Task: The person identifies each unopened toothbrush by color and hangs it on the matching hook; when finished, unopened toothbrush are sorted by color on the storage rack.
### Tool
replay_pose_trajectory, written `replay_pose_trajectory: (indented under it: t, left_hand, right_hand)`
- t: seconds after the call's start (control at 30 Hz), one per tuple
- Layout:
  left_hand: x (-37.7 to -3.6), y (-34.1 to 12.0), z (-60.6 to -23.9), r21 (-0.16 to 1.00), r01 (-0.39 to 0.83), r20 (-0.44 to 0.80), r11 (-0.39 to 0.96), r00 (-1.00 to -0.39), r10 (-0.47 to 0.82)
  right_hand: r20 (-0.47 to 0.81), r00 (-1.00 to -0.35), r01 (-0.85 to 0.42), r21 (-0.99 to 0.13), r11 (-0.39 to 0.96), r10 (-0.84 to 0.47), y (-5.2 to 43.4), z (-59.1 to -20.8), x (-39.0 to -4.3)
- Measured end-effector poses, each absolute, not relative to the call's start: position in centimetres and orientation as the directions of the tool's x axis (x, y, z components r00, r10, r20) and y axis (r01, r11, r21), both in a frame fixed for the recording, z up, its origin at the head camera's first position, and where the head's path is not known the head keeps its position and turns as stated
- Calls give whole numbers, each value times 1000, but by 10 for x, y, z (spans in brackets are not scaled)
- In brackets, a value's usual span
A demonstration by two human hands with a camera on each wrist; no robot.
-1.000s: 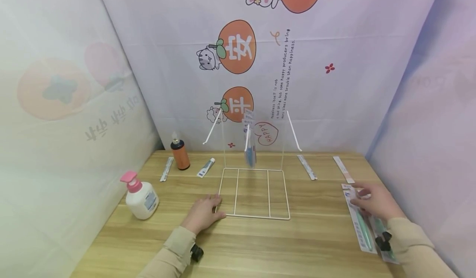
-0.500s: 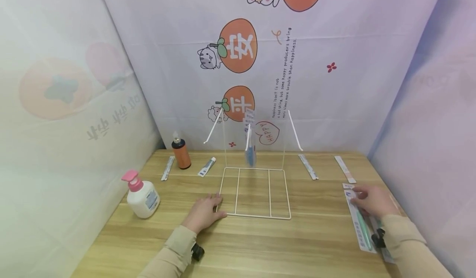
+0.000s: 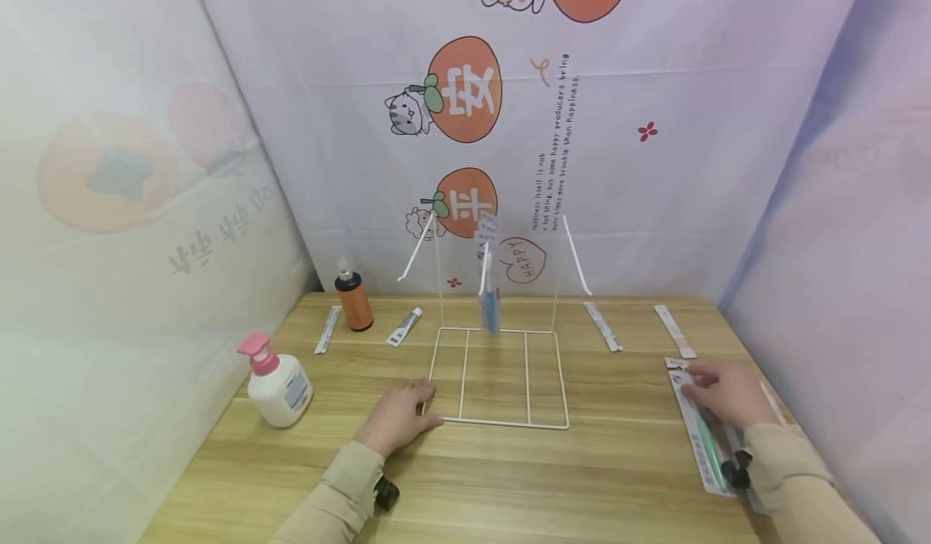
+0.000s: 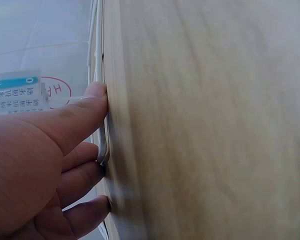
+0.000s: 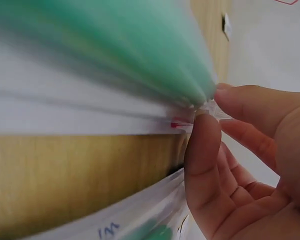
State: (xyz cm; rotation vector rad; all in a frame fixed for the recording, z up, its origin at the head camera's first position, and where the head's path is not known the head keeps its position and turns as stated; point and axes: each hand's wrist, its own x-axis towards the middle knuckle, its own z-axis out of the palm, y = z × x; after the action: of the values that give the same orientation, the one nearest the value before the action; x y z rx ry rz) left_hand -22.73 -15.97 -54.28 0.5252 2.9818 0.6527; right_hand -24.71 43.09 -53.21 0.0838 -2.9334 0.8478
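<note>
In the head view my left hand (image 3: 396,417) holds the front left corner of a white wire display rack (image 3: 509,424), thumb on the front bar. The left wrist view shows the thumb and fingers at the rack's wire (image 4: 100,130). At the right, my right hand (image 3: 730,396) pinches the upper edge of a packaged green toothbrush (image 3: 700,439). Its green handle (image 5: 135,45) fills the upper part of the right wrist view. A second toothbrush pack (image 5: 145,227) lies beside it, mostly hidden by the hand and sleeve in the head view. A blue toothbrush pack (image 3: 490,305) hangs on the rack's middle hook.
A white pump bottle (image 3: 280,390) with a pink top and an orange bottle (image 3: 354,301) stand at the left. A toothpaste tube (image 3: 404,326) and slim packets (image 3: 328,330), (image 3: 602,326), (image 3: 675,331) lie towards the back. Fabric walls enclose the wooden table (image 3: 436,495).
My right hand has shifted slightly left, and the top of the toothbrush pack has moved slightly with it. The hanging blue pack has swung a little. The left hand stays on the rack.
</note>
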Motion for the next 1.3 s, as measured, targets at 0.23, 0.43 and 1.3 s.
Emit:
replay_pose_trajectory:
  t: [0.23, 0.43, 1.3]
  left_hand:
    - [-225, -161, -544, 413, 311, 29, 856, -944, 329]
    - [-224, -161, -543, 406, 319, 30, 856, -941, 336]
    - [-225, -158, -542, 415, 315, 33, 854, -943, 332]
  right_hand:
    - [181, -982, -136, -492, 860, -52, 425, -532, -245]
    - [173, -984, -126, -533, 837, -38, 411, -526, -240]
    - [766, -642, -597, -522, 609, 26, 270, -422, -194]
